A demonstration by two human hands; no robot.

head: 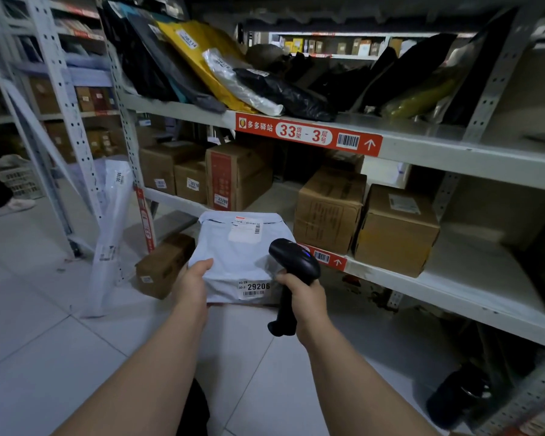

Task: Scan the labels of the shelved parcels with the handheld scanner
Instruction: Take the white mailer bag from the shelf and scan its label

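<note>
- A grey metal shelving unit (422, 149) fills the upper and right part of the view, seen from above by a person standing before it on a pale tiled floor (44, 325).
- Its upper shelf carries soft mailer bags leaning against one another: black ones, a yellow bag (199, 55) and a silvery bag (233, 80). A red strip label (309, 134) on that shelf's front edge reads 33 and 3, with a barcode and an arrow.
- The shelf below holds brown cardboard boxes (328, 209), several with white number stickers, set along its front edge and further back.
- A long white wrapped parcel (114, 228) leans upright against the shelving's left post, and a small brown box (162, 265) lies on the floor beside it.
- A pale grey plastic parcel (239, 256) is held in the air in front of the lower shelf's front edge. It bears a shipping label (247, 226) near its far end and a white sticker (255, 289) reading 29206 with a barcode on its near end.
- The left hand (194, 283) grips the parcel's near left corner, thumb on top.
- The right hand (302, 300) is closed around the handle of a black handheld scanner (293, 262), whose head sits over the parcel's right edge, just above the sticker.
</note>
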